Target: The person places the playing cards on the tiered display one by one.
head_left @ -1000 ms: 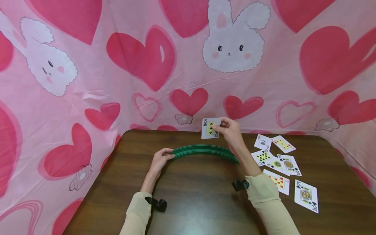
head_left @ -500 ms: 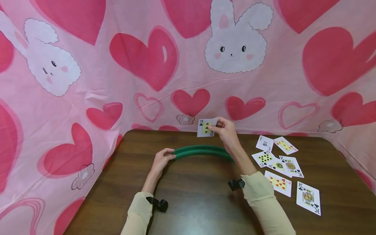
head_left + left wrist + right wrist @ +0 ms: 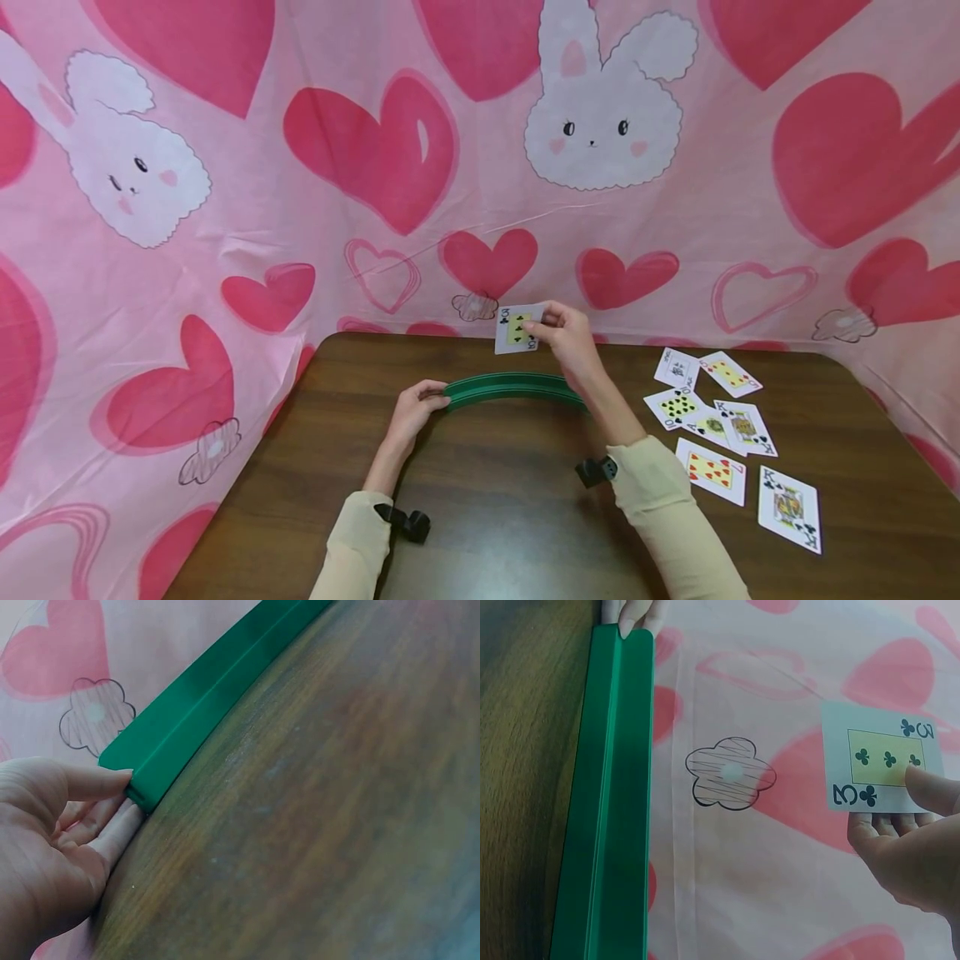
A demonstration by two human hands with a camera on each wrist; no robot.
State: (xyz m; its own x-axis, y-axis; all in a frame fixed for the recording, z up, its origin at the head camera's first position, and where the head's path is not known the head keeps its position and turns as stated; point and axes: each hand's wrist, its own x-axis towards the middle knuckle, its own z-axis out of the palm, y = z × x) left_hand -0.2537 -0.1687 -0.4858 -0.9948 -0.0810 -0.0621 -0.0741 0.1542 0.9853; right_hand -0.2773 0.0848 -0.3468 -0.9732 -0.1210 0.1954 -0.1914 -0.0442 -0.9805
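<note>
A curved green card holder (image 3: 510, 386) stands on the brown table. At its left end my left hand (image 3: 412, 410) pinches it between thumb and fingers; the left wrist view shows the thumb on the holder's end (image 3: 157, 776). Above and behind the holder, my right hand (image 3: 568, 337) holds up a three of clubs (image 3: 512, 329) by its right side. In the right wrist view the thumb lies on the face of the playing card (image 3: 836, 750) and the fingers are behind it. The holder's right end is hidden behind my right forearm.
Several playing cards lie face up at the right of the table (image 3: 480, 517), among them a king of clubs (image 3: 789, 508), a seven of hearts (image 3: 711, 471) and a ten of spades (image 3: 677, 407). A pink cloth (image 3: 480, 200) with hearts and rabbits hangs behind the table.
My right hand has moved a little to the left with the three of clubs. My left hand keeps its grip on the green holder's end.
</note>
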